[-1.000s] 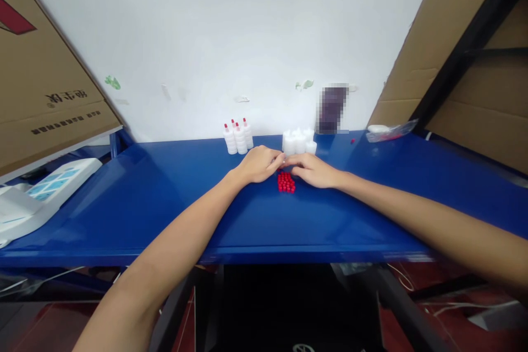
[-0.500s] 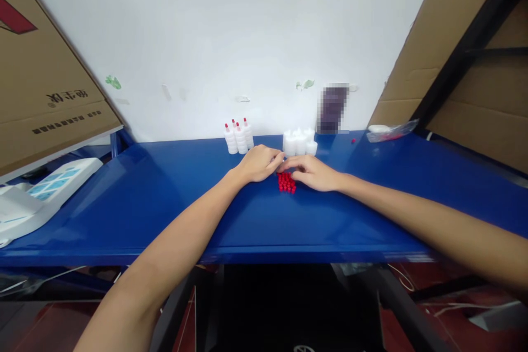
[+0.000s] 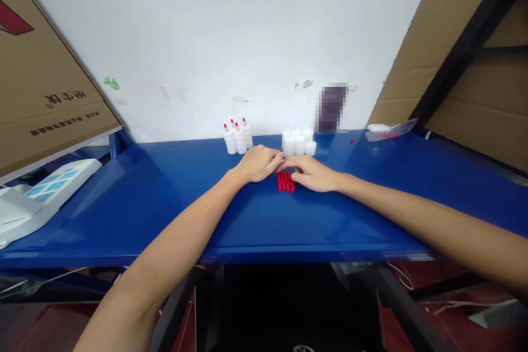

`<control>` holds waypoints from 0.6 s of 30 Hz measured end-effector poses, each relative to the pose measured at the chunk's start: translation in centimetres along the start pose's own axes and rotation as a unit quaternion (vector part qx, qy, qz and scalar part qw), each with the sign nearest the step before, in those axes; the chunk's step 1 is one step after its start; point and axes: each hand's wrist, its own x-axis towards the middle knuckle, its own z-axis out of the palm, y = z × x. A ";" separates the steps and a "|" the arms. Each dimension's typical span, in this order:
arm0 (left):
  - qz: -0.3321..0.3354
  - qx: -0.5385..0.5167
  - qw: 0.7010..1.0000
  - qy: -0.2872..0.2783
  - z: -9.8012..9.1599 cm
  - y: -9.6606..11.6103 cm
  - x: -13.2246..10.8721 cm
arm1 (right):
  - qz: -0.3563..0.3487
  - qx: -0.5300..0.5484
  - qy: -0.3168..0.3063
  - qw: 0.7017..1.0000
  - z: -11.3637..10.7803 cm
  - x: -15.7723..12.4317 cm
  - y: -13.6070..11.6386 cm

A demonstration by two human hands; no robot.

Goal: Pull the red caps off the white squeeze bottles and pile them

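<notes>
A compact block of small red caps (image 3: 285, 182) sits in rows on the blue table. Just behind its left side is my left hand (image 3: 259, 164), palm down, fingers closed together; whatever they may hold is hidden. My right hand (image 3: 310, 174) arches over the right edge of the block, its index finger stretched towards my left fingertips and its thumb apart, close to the caps. Behind my left hand stand several white squeeze bottles (image 3: 238, 140) with red-capped tips. A tight cluster of white bottles (image 3: 298, 144) without red caps stands behind my right hand.
The blue table (image 3: 173, 198) runs along a white wall. A white appliance with blue panels (image 3: 53, 187) lies at the left, below a cardboard box (image 3: 53, 66). A clear plastic bag (image 3: 390, 131) and a single red cap (image 3: 352, 141) lie at the back right.
Both hands stay at the block of caps almost unmoved. The whole view has shifted very slightly.
</notes>
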 end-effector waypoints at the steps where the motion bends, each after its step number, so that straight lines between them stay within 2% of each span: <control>1: 0.000 0.000 1.000 0.000 0.0 0.0 0.0 | 0.003 0.000 0.000 1.000 0.0 0.0 0.0; 10: -0.003 -0.006 1.000 -0.002 0.0 0.0 -0.1 | 0.019 0.011 0.011 1.000 -0.1 -0.1 -0.1; 14: 0.003 -0.006 1.000 0.004 0.0 0.0 -0.1 | 0.038 0.032 0.058 0.997 0.0 -0.3 -0.3; 18: 0.033 -0.011 0.998 0.056 0.0 0.8 -0.1 | 0.049 0.066 0.139 0.987 0.0 -0.5 -0.9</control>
